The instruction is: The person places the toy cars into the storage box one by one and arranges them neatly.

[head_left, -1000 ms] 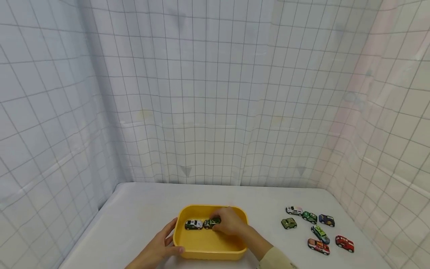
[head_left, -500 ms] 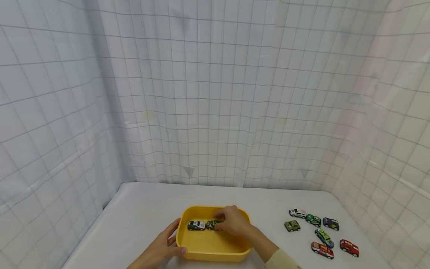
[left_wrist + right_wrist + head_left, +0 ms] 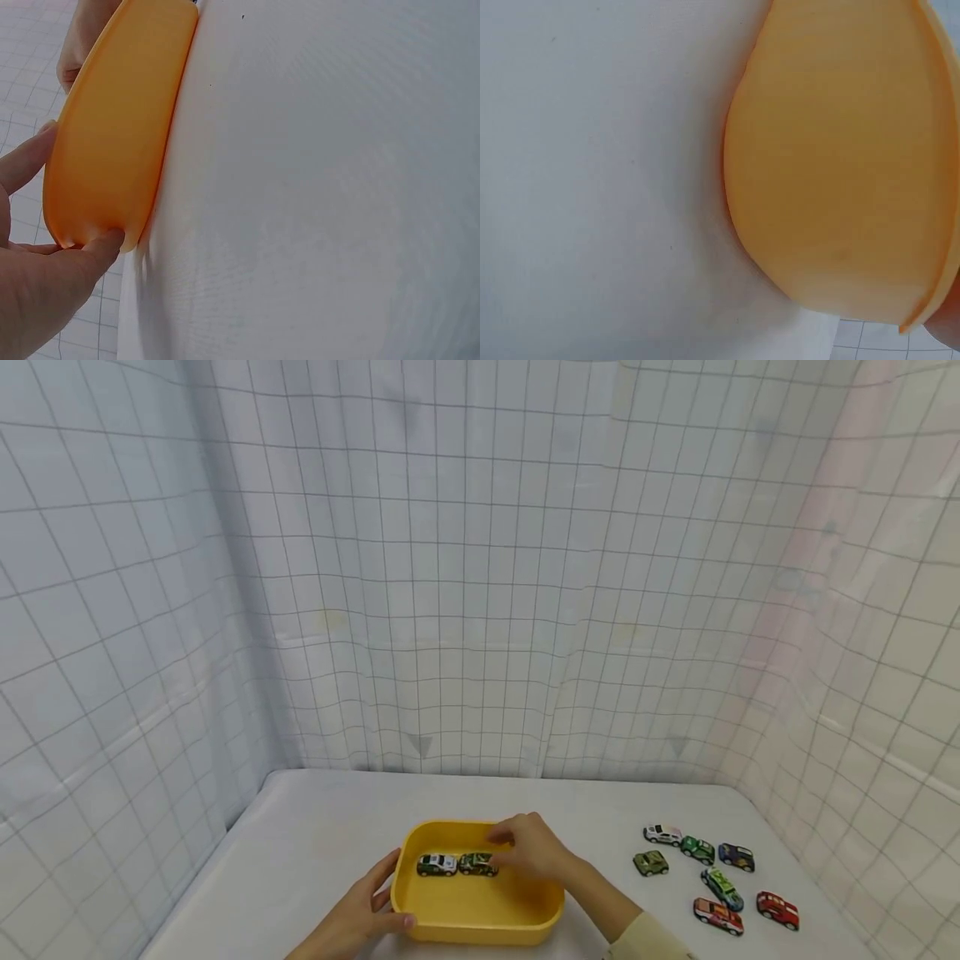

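A yellow plastic tray point(image 3: 472, 935) stands on the white table. Inside it, a green-and-white toy car point(image 3: 437, 865) and a camouflage toy car point(image 3: 478, 864) sit in line, end to end. My left hand point(image 3: 360, 910) holds the tray's left end, its thumb at the near corner and its fingers along the left wall. The left wrist view shows those fingers against the orange-looking tray wall point(image 3: 120, 127). Over the tray's right part is my right hand point(image 3: 536, 852), fingers parted and holding nothing, just right of the camouflage car. The right wrist view has mostly the tray's outer wall point(image 3: 840, 165).
Several toy cars lie loose on the table to the right, among them an olive car point(image 3: 651, 863), an orange-red car point(image 3: 718, 916), a red car point(image 3: 777, 911) and a white car point(image 3: 663, 835). Gridded white curtains point(image 3: 480, 610) enclose the table at the back and sides.
My right hand has let go of the camouflage car and lifted slightly up and right, uncovering the car in the tray. My left hand stays on the tray.
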A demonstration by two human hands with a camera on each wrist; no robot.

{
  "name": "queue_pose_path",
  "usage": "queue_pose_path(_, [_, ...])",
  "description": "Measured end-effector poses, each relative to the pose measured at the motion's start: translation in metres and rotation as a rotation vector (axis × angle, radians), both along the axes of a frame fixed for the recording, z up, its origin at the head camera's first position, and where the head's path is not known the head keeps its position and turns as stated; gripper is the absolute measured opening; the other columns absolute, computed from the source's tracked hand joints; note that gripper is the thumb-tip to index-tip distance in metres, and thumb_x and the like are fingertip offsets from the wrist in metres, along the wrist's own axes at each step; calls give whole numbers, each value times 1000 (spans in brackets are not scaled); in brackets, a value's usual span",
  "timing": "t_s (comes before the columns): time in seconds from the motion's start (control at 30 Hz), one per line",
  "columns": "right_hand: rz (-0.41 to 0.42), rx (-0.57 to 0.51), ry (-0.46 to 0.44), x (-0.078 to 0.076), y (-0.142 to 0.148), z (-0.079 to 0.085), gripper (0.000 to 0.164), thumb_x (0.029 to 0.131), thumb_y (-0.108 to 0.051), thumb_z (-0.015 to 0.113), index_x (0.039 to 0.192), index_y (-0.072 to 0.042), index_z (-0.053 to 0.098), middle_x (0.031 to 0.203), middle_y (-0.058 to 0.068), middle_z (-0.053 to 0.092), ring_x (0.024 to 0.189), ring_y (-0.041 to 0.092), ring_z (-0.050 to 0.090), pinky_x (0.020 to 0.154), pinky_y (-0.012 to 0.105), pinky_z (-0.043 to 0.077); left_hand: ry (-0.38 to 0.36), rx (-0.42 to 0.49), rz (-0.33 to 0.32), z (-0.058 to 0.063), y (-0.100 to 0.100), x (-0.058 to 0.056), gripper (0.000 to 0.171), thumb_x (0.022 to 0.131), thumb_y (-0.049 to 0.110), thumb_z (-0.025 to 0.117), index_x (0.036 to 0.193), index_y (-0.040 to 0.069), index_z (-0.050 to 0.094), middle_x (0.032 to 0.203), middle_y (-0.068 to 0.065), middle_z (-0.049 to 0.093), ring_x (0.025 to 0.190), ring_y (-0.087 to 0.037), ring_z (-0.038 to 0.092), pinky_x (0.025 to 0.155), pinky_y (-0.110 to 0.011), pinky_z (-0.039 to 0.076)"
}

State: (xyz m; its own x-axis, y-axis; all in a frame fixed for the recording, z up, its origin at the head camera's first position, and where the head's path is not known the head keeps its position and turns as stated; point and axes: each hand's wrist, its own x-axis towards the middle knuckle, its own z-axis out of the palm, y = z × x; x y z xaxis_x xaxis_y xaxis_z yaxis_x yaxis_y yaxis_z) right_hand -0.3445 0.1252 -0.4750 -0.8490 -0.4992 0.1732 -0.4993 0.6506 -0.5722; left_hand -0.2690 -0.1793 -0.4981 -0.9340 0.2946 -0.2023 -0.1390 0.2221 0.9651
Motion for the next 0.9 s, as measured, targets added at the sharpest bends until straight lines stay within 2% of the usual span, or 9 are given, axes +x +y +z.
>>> queue_pose_path(0.5, [-9, 38, 81, 8, 32, 22, 28, 86, -12, 84, 111, -1, 78, 107, 6, 77, 97, 22, 71, 86, 37, 61, 1, 16, 8, -2, 2, -2, 106, 90, 23, 82, 163, -3, 10, 166, -32, 9, 145, -56, 27, 114, -62, 34])
queue_pose_path(0.9, [-31, 22, 81, 14, 54, 28, 26, 88, -11, 82, 111, 1, 77, 109, 12, 76, 98, 27, 71, 88, 46, 60, 4, 37, -7, -4, 0, -2, 102, 93, 22, 80, 163, -4, 10, 166, -32, 9, 145, -55, 28, 114, -61, 34])
